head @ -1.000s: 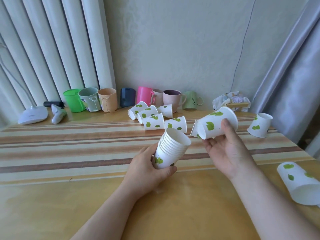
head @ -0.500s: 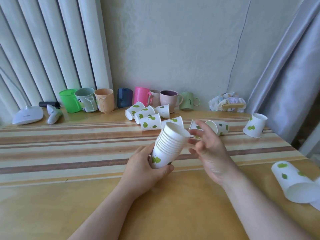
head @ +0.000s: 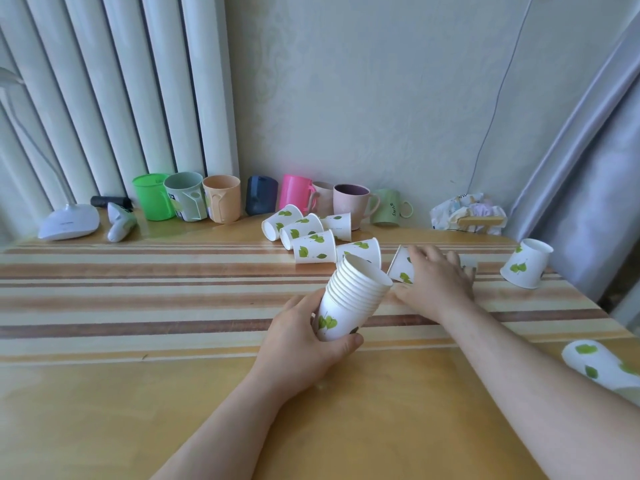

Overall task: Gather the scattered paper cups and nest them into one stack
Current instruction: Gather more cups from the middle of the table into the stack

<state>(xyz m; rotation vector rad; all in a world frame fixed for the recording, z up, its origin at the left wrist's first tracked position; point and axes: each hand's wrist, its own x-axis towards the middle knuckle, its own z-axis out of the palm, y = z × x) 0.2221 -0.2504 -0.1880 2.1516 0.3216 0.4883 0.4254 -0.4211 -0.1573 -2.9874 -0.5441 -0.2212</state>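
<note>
My left hand (head: 301,348) is shut on a tilted stack of nested paper cups (head: 349,299), white with green leaves, held just above the table (head: 138,393). My right hand (head: 436,282) reaches past the stack, fingers spread, and lies over a toppled cup (head: 400,268); whatever sits under its fingers is mostly hidden. Several loose cups (head: 311,245) lie on their sides behind the stack. One cup (head: 526,263) stands upside down at the far right. Another cup (head: 602,367) lies by my right forearm near the right edge.
A row of coloured plastic and ceramic mugs (head: 221,199) lines the wall. A white lamp base (head: 69,221) and a small white device (head: 119,221) sit at the back left. A crumpled packet (head: 467,214) lies back right beside a grey curtain (head: 581,188).
My right hand held a single cup a second ago; that cup went into the stack, and the hand has since moved forward and right onto the loose cups. The stack stayed in my left hand.
</note>
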